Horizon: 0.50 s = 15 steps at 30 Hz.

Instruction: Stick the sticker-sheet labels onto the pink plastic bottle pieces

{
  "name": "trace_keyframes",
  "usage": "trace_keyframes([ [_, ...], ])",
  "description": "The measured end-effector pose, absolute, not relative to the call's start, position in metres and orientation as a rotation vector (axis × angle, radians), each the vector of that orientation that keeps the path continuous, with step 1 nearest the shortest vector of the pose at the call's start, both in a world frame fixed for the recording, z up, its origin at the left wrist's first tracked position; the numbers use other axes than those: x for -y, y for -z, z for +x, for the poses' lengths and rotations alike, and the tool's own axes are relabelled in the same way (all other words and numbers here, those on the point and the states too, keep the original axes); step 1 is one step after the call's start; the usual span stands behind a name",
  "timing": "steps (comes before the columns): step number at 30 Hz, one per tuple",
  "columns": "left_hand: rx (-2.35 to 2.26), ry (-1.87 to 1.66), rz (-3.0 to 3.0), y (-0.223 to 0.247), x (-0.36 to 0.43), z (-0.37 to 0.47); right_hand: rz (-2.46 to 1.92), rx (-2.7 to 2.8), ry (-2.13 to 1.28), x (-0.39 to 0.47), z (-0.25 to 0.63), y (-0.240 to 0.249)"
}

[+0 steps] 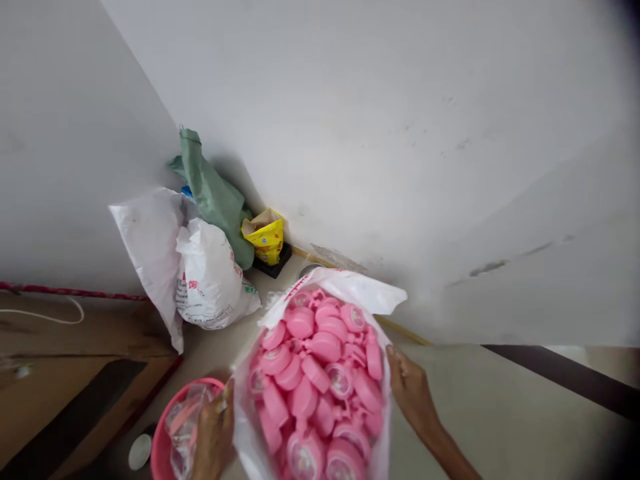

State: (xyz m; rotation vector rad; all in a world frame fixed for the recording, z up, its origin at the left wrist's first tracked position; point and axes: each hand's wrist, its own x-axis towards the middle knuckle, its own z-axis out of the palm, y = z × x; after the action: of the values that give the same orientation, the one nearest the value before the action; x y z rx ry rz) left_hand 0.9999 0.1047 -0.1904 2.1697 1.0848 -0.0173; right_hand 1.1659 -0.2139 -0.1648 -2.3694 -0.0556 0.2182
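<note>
With fingers (397, 363) of our left hand (212, 433) and right hand (413, 380) pinching opposite edges, we hold open a white sack (243, 413) full of round pink pieces (316, 375), a pink bucket (159, 440) just beside our left hand and a green bag (215, 193) leaning against the wall (375, 133) beyond.

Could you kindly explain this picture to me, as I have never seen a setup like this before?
Certainly. There is no machine here: a person works with two bare hands. The one picture comes from a camera worn on the head, looking forward and down. The left hand and right hand hold opposite edges of a white sack. Its mouth is open, showing many round pink pieces. By the left hand is a pink tub with clear plastic inside. Farther off, near the wall, are a white bag, a green bag and a yellow bag.
</note>
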Motion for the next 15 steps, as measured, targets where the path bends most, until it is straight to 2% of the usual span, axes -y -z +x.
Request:
trace_keyframes([
  [4,-0.984,0.089,1.930,0.188,-0.044,1.055,-2.459,0.117,-0.180,0.265,1.221,0.161],
  [7,-0.974,0.041,1.871,0.189,-0.026,1.077,-2.520,0.137,-0.153,0.280,1.250,0.156],
  [11,-1.059,-0.043,1.883,0.186,-0.049,1.094,-2.489,0.187,-0.113,0.250,1.277,0.153],
  [15,-1.151,-0.091,1.908,0.178,-0.108,1.074,-2.366,0.242,-0.186,0.174,1.272,0.165],
])
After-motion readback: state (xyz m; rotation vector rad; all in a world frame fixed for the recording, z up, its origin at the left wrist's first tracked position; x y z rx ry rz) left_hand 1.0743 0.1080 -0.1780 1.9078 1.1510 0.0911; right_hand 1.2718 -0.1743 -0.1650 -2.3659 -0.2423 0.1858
